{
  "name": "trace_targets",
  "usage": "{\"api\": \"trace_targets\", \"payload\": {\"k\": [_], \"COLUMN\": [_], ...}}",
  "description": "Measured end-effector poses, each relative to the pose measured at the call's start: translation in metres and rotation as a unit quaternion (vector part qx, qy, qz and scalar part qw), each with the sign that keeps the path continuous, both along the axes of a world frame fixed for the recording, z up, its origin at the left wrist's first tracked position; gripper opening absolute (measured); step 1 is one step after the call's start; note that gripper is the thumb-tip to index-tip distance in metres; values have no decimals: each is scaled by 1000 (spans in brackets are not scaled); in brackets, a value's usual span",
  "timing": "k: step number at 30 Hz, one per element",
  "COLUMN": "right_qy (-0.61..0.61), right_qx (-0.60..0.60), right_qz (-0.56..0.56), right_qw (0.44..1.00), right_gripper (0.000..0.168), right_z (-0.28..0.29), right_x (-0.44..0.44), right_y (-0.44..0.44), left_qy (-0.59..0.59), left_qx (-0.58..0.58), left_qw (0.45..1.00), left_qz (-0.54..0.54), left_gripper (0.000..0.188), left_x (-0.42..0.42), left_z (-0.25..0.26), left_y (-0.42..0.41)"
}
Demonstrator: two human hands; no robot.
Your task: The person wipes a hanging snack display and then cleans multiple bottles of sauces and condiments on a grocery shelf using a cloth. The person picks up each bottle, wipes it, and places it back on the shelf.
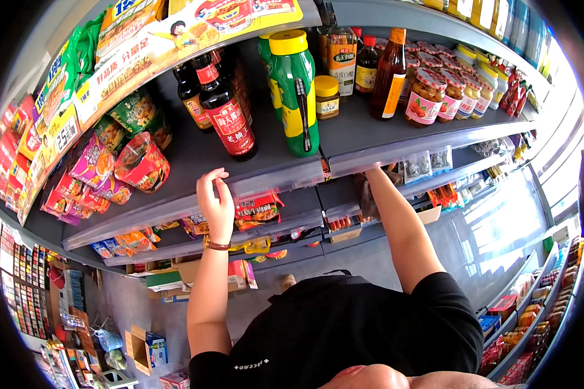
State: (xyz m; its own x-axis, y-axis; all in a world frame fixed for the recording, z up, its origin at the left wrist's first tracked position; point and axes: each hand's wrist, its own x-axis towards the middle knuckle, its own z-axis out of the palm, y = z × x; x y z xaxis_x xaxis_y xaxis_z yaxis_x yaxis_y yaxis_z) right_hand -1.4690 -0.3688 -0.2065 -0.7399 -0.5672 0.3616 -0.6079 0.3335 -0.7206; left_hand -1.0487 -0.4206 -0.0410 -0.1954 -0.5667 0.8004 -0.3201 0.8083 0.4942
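Observation:
My left hand is raised at the front lip of a grey store shelf, fingers slightly curled and nothing in them. Behind it stands a soy sauce bottle with a red label. A green bottle with a yellow cap is upright at the shelf's middle. My right forearm reaches under the clear front strip to the level below; the right hand is almost wholly hidden behind the strip. A dark bag hangs or lies beside that wrist; whether it is held does not show.
Instant noodle cups fill the left shelf. A small yellow-lidded jar, a brown bottle and several lidded glass jars stand at the right. Lower shelves hold packets. Open cartons are on the floor.

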Motion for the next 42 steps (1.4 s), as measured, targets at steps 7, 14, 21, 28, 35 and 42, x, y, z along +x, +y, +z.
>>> {"api": "trace_targets", "payload": {"k": [7, 14, 21, 28, 35, 42], "right_qy": [-234, -424, -399, -231, -164, -115], "right_qx": [-239, -435, -314, -279, -287, -281], "right_qz": [-45, -124, 17, 335, 558, 607], "right_qw": [941, 785, 861, 870, 761, 734], "right_gripper": [34, 34, 26, 38, 42, 90], "right_z": [-8, 12, 80, 173, 236, 252], "right_x": [37, 94, 137, 181, 223, 251], "right_y": [64, 123, 208, 213, 154, 80], "left_qy": [25, 12, 86, -170, -240, -167], "left_qx": [0, -15, -11, -91, -106, -33], "left_qw": [1000, 1000, 994, 916, 933, 980], "left_qz": [-15, -25, -68, -352, -248, -101], "left_gripper": [19, 16, 19, 55, 87, 86], "left_x": [0, 3, 7, -17, 0, 37], "left_z": [-2, -5, -5, 28, 63, 73], "left_y": [0, -3, 0, 72, 93, 60]}}
